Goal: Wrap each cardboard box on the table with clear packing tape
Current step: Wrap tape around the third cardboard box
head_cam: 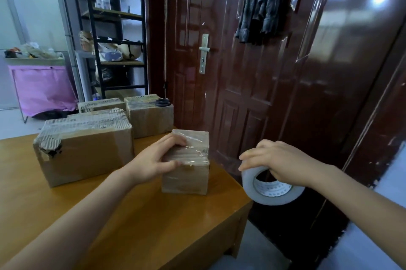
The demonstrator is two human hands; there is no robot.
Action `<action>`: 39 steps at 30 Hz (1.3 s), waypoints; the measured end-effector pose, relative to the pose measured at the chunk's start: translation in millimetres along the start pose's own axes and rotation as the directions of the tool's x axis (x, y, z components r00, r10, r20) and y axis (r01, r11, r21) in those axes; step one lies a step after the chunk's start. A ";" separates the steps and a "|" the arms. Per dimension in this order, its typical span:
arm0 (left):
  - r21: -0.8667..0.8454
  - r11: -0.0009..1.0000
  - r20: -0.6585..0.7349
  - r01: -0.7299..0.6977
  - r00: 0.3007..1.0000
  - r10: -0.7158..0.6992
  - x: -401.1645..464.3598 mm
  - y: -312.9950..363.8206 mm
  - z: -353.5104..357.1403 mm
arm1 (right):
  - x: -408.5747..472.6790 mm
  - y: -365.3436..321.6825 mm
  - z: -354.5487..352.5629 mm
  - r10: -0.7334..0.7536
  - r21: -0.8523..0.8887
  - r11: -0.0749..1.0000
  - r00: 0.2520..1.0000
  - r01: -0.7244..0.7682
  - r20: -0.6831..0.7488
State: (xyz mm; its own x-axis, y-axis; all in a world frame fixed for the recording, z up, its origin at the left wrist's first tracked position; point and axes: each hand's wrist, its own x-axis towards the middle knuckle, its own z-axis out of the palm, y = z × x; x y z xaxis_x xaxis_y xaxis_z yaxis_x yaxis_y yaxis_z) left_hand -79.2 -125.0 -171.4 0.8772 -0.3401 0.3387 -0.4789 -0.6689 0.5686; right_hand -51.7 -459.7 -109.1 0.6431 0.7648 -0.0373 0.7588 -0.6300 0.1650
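Small box (186, 161) stands near the right front corner of the table (136, 221), top face already glossy with clear tape. Left hand (157, 159) lies over its near-left top edge, fingers spread along the top, thumb against the front face. Judged purpose: pin the box so it does not slide or turn while tape is drawn off.

Right hand (279, 161) holds the roll of tape (271, 186) out past the table edge, well apart from the box. Fingers are curled over the outer rim and into the core, so the roll is firmly grasped. No strip is visible between roll and box (clear film may simply not show at this blur; cannot tell if it is attached).

Roll hangs to the right of the box, probably to give room to pull a length sideways across the top.

Other boxes: a large box (85, 151) to the left, torn at its near corner with wrinkled tape on top; three more behind it, the rightmost box (149, 118) carrying a dark ring-shaped object (162, 102) (perhaps scissor handles, unclear). They sit back, out of the working zone.

Judgement: the small box is partly wrapped; the sides look bare.
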 end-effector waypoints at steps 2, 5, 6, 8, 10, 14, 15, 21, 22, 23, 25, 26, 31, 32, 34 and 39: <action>0.151 0.986 0.100 -0.068 0.994 0.053 9.6 16.1 -8.3 | 2.0 -2.7 -0.7 0.009 -0.015 1.000 1.000 -0.009 -0.005; 0.473 0.862 0.257 -0.183 0.964 0.064 24.4 37.1 -9.4 | 3.9 -7.1 -1.5 0.026 -0.038 0.999 1.000 -0.026 -0.007; 0.585 0.781 0.275 -0.218 0.960 0.062 27.8 41.2 -4.8 | 4.1 -8.4 -1.4 0.033 -0.045 0.998 0.999 -0.033 -0.007; 0.713 0.657 0.255 -0.246 0.963 0.084 30.3 46.0 7.9 | 4.0 -10.7 -2.0 0.043 -0.052 0.998 0.999 -0.043 -0.004; 0.737 0.636 0.220 -0.228 0.971 0.093 30.4 47.1 15.7 | 2.7 -11.1 -3.2 0.040 -0.059 0.997 0.999 -0.040 0.006; 0.702 0.675 0.193 -0.226 0.973 0.126 30.3 47.1 14.3 | -3.1 -9.3 -7.8 0.032 -0.048 0.998 0.998 -0.029 0.050; 0.694 0.678 0.194 -0.242 0.970 0.147 30.1 47.0 13.5 | -4.1 -9.3 -10.8 0.031 -0.043 0.999 0.998 -0.029 0.057; 0.365 0.889 0.003 -0.278 0.955 0.297 23.3 33.6 1.6 | -3.0 -12.2 -54.1 0.032 0.024 0.999 0.999 -0.032 0.001; 0.291 0.915 -0.111 -0.279 0.940 0.322 21.3 31.1 3.3 | -0.7 -13.6 -63.3 0.033 0.041 0.999 0.999 -0.032 -0.034; 0.222 0.937 -0.225 -0.271 0.920 0.320 18.3 29.1 7.3 | 2.8 -16.0 -71.4 0.030 0.058 0.998 0.997 -0.026 -0.068; 0.107 0.965 -0.386 -0.238 0.885 0.261 10.4 24.3 20.9 | 13.0 -24.2 -82.2 0.009 0.067 0.998 0.994 -0.001 -0.111; 0.070 0.974 -0.425 -0.217 0.876 0.226 6.2 19.8 28.3 | 19.2 -29.3 -84.8 -0.010 0.054 0.998 0.993 0.016 -0.114; 0.131 0.967 -0.453 -0.216 0.855 0.253 -4.8 0.3 34.3 | 46.1 -44.9 -88.0 -0.104 -0.045 0.994 0.986 0.099 -0.132; 0.135 0.965 -0.442 -0.225 0.858 0.262 -5.6 -0.9 32.5 | 49.4 -46.6 -89.0 -0.114 -0.060 0.992 0.984 0.107 -0.136; 0.107 0.967 -0.430 -0.231 0.866 0.254 -7.0 -2.7 31.9 | 54.0 -48.6 -88.8 -0.127 -0.086 0.990 0.977 0.114 -0.171; 0.046 0.974 -0.445 -0.221 0.869 0.218 -11.1 -7.7 35.5 | 46.6 -31.5 -64.0 0.012 0.138 0.988 0.838 0.075 -0.546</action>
State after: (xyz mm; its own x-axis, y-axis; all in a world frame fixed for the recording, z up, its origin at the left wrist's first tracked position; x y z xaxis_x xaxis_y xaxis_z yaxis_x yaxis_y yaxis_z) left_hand -84.0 -139.5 -206.1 0.6429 -0.1470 0.7517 -0.6589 -0.6065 0.4449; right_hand -52.2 -395.6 -52.9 0.4921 0.7066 0.5085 0.8120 -0.5831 0.0243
